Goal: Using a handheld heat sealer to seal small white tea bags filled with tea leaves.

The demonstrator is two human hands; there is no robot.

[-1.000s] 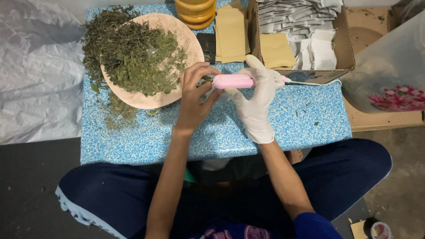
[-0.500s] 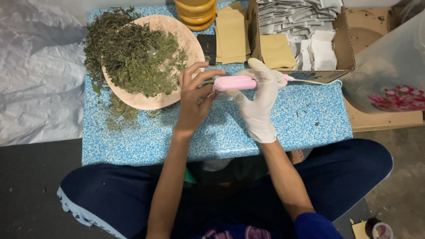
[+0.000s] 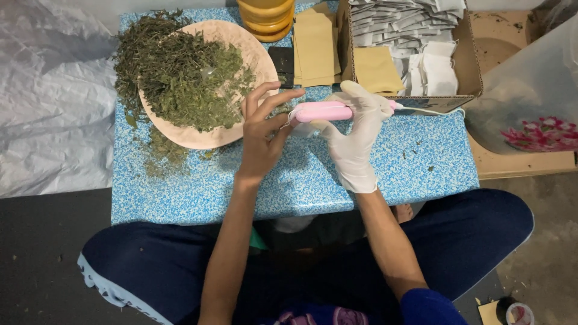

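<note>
My right hand (image 3: 356, 129), in a white glove, grips a pink handheld sealer (image 3: 322, 111) over the blue speckled table (image 3: 289, 180). The bare fingers of my left hand (image 3: 262, 132) pinch a small white bag (image 3: 299, 125) at the sealer's left end; most of the bag is hidden by the hands. Just left of my left hand sits a round pink tray (image 3: 205, 135) heaped with dried green leaves (image 3: 180, 75). A thin white cord (image 3: 433, 111) runs right from the sealer.
A cardboard box (image 3: 469, 66) of white sachets stands at the back right, tan pouches (image 3: 313, 42) beside it, a small black object next to them. Yellow bowls (image 3: 268, 15) sit at the back. Loose leaves lie on the table's left part. White plastic sheet lies left.
The camera view has shifted slightly. Both hands stay at the sealer; my left fingers have spread a little around its end.
</note>
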